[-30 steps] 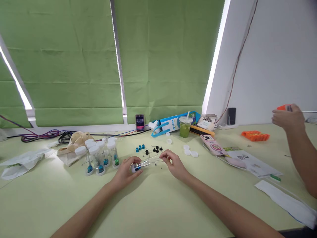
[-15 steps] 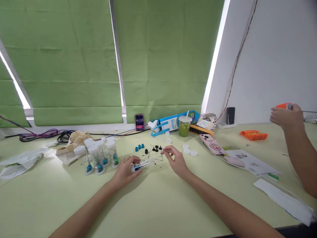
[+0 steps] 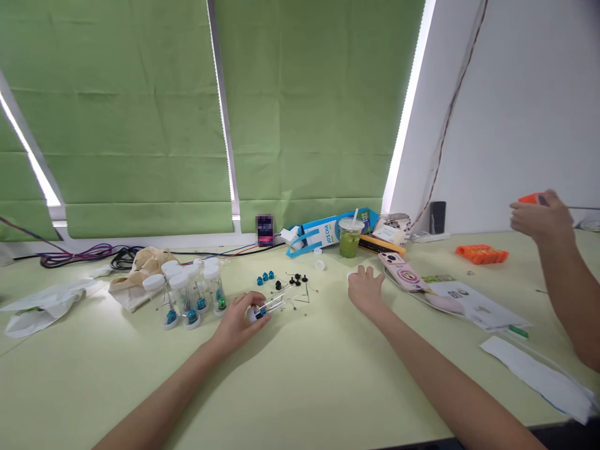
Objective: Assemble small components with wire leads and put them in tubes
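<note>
The fingers (image 3: 255, 307) of the left hand (image 3: 240, 317) are curled closed around the capped end of a clear tube (image 3: 277, 305). The thumb and fingertips pinch it near its white cap (image 3: 253, 315), and a blue piece shows inside just past the grip. The tube lies on its side, low over the tabletop (image 3: 300, 381). Its long axis runs from the left hand out to the right and slightly away, so its free end points towards the small black pieces (image 3: 296, 282). The right hand (image 3: 366, 291) is well apart from that free end, further right. It lies palm down with its fingers (image 3: 362, 272) loosely spread and no grip showing, though what lies under the palm is hidden. So the tube sits wholly on the left hand's side, with bare tabletop between its open end and the right hand. A loose white lid (image 3: 320, 265) lies beyond that gap, and a few blue pieces (image 3: 265, 277) sit beyond the tube. A cluster of standing tubes (image 3: 190, 294) is just left of the left hand. A pink phone (image 3: 404, 274) lies just right of the right hand's fingers. Far right, another person's hand (image 3: 540, 220) is raised, holding an orange tool (image 3: 532, 199).
</note>
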{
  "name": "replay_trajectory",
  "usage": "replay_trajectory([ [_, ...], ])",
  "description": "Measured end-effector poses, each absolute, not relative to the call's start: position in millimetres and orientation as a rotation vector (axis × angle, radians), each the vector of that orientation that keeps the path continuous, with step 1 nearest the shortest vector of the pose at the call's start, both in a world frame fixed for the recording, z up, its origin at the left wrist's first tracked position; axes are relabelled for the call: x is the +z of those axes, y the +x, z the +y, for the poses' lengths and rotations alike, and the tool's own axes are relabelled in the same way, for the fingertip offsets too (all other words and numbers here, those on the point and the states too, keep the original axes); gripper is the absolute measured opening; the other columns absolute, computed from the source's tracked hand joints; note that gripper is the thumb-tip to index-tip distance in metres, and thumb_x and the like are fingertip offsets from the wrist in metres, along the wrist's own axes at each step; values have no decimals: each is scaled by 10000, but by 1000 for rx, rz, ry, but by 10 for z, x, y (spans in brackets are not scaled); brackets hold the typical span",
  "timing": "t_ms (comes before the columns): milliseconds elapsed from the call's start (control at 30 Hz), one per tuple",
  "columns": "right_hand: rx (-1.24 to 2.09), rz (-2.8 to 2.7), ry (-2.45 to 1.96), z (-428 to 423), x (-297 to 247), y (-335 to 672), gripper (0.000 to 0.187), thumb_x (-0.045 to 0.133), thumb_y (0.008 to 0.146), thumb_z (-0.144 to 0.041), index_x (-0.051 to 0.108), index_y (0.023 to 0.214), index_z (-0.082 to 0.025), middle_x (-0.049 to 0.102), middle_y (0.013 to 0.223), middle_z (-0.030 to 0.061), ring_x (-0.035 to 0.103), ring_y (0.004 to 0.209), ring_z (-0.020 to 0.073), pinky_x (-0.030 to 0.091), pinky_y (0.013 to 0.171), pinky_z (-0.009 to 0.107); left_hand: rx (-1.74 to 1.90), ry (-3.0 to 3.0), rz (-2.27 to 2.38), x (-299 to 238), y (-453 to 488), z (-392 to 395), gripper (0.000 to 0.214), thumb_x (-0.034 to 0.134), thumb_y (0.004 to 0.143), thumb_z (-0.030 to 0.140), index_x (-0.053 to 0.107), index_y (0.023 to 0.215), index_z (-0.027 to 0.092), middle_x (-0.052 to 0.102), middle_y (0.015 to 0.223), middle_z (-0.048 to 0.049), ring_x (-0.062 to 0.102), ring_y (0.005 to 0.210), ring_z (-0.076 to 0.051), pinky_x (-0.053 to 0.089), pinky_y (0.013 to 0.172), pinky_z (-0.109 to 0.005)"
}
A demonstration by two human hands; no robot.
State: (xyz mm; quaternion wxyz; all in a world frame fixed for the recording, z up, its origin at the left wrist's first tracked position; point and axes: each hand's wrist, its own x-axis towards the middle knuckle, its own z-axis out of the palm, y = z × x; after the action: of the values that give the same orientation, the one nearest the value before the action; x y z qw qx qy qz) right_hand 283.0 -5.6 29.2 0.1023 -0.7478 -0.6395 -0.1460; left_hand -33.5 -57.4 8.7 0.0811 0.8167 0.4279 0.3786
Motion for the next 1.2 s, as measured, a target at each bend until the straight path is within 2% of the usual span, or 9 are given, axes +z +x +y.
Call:
replay_trajectory([
  [133, -431, -1908, -2227, -63, 292, 2841, 246, 459, 714, -3, 638, 837, -118, 510, 983, 150, 386, 993, 294, 243, 784, 460, 1132, 2440, 1275, 89, -330, -577, 222, 556, 765, 309, 506, 961, 219, 592, 971, -45, 548, 892, -199, 420, 804, -353],
  [267, -344, -1947, -2163, -71, 285, 2811, 203, 476, 693, 13, 628, 776, -93, 519, 938, 166, 395, 980, 301, 249, 781, 462, 1134, 2439, 1277, 85, -330, -577, 232, 559, 762, 314, 505, 968, 220, 596, 962, -44, 547, 892, -202, 419, 801, -354],
  [400, -194, -1994, -1968, -106, 296, 2683, 158, 439, 759, -47, 588, 758, -97, 511, 957, 167, 419, 972, 291, 286, 777, 425, 1131, 2445, 1274, 78, -330, -572, 229, 554, 765, 317, 507, 967, 220, 595, 961, -45, 544, 896, -204, 415, 805, -357],
  [533, 67, -2095, -1619, -203, 313, 2498, 118, 411, 816, -153, 528, 806, -154, 546, 876, 68, 505, 812, 166, 363, 713, 279, 1131, 2435, 1263, 73, -330, -566, 234, 552, 765, 314, 507, 974, 219, 593, 951, -42, 548, 880, -197, 422, 791, -345],
  [600, 198, -2120, -1455, -265, 310, 2420, 78, 454, 800, -211, 505, 851, -182, 560, 853, 26, 514, 754, 142, 382, 659, 243, 1124, 2432, 1253, 80, -326, -572, 228, 548, 767, 310, 508, 971, 217, 593, 946, -41, 549, 873, -196, 423, 784, -340],
  [733, 411, -2091, -1232, -344, 287, 2327, 222, 535, 748, -258, 480, 956, -206, 573, 846, -2, 514, 679, 127, 408, 602, 233, 1066, 2430, 1215, 125, -311, -608, 220, 517, 793, 313, 501, 991, 218, 595, 941, -46, 545, 881, -201, 415, 790, -344],
  [967, 724, -2036, -969, -373, 265, 2265, 332, 608, 720, -251, 509, 1032, -198, 583, 966, 31, 561, 784, 139, 460, 656, 237, 966, 2458, 1173, 169, -292, -667, 234, 469, 822, 324, 495, 1033, 228, 595, 946, -51, 538, 873, -207, 407, 789, -344],
  [1200, 879, -1980, -871, -396, 258, 2243, 338, 629, 720, -274, 529, 1034, -197, 573, 981, 36, 562, 830, 149, 487, 715, 267, 938, 2461, 1178, 173, -288, -669, 226, 441, 833, 335, 505, 1019, 223, 591, 897, -50, 527, 822, -202, 411, 755, -336],
])
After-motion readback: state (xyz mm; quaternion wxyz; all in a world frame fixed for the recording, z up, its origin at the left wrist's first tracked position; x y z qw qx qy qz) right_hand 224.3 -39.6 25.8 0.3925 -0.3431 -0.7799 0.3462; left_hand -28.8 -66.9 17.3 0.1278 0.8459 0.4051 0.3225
